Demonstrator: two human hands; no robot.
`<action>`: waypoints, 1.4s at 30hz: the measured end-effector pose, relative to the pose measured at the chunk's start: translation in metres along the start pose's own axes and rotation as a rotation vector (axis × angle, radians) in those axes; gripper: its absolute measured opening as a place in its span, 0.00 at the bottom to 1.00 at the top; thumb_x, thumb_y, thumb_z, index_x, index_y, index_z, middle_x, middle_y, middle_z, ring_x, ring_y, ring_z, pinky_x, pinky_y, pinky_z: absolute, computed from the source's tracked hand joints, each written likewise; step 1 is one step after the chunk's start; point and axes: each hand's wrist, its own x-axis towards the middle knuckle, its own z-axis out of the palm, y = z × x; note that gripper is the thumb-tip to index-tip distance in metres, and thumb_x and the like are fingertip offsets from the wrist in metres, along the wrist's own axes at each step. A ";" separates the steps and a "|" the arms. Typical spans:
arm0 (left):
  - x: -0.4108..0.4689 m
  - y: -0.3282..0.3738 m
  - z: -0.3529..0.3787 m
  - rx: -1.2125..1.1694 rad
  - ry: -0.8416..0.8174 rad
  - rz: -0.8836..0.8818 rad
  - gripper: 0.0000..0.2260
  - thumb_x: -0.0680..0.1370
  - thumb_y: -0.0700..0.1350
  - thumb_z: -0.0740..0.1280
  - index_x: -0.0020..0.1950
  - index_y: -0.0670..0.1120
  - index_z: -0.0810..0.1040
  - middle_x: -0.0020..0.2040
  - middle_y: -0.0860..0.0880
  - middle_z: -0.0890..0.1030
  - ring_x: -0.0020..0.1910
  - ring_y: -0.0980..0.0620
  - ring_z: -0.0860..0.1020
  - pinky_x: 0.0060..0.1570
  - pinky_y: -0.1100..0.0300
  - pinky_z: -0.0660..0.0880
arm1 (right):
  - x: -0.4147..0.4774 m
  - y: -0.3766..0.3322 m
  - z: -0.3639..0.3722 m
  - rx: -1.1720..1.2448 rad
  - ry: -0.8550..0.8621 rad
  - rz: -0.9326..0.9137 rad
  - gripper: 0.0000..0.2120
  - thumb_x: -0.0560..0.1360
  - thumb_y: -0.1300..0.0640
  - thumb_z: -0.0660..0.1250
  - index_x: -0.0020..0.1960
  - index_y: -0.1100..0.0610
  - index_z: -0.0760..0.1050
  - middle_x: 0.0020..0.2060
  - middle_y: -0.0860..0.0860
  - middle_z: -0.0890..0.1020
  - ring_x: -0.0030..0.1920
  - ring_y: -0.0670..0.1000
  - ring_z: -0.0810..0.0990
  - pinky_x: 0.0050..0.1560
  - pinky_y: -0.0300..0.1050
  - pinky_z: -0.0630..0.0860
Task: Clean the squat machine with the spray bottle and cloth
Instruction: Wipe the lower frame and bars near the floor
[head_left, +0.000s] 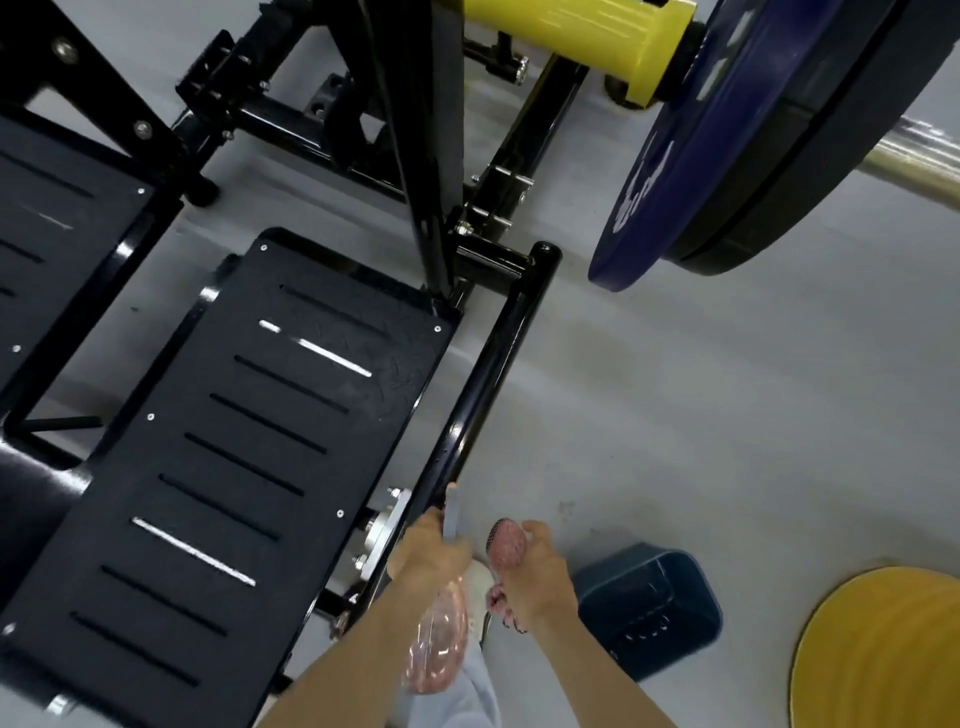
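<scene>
While the spray bottle (439, 642) is gripped in the left hand (428, 558), its nozzle held near the black side bar (483, 395) of the squat machine (270, 441), a bunched pink cloth (506, 545) is clenched in the right hand (540, 577). A blue bin (654, 608) is seen on the floor (727, 415) nearby.

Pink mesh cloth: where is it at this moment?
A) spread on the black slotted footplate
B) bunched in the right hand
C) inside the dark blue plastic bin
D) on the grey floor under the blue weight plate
B: the pink mesh cloth is bunched in the grip of the right hand, beside the left hand, which holds the clear pink spray bottle.
</scene>
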 end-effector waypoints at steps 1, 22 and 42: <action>-0.005 -0.014 0.002 -0.008 -0.021 -0.023 0.10 0.73 0.45 0.62 0.54 0.49 0.75 0.45 0.48 0.80 0.44 0.46 0.80 0.46 0.57 0.76 | -0.005 0.002 0.005 0.004 -0.002 -0.011 0.12 0.79 0.57 0.59 0.61 0.51 0.62 0.37 0.49 0.79 0.38 0.50 0.82 0.45 0.51 0.81; -0.116 -0.180 -0.007 -0.043 -0.030 0.172 0.09 0.69 0.43 0.68 0.45 0.51 0.70 0.37 0.53 0.74 0.37 0.50 0.75 0.45 0.55 0.74 | -0.149 0.087 0.135 0.320 -0.045 0.066 0.08 0.78 0.50 0.54 0.54 0.53 0.65 0.37 0.61 0.79 0.27 0.54 0.75 0.24 0.41 0.68; -0.014 -0.067 0.196 0.056 0.187 0.218 0.16 0.71 0.56 0.71 0.50 0.46 0.77 0.44 0.50 0.82 0.45 0.47 0.80 0.42 0.57 0.75 | -0.006 0.259 0.045 0.243 -0.008 0.161 0.10 0.77 0.62 0.61 0.58 0.56 0.71 0.36 0.49 0.79 0.32 0.53 0.83 0.35 0.50 0.82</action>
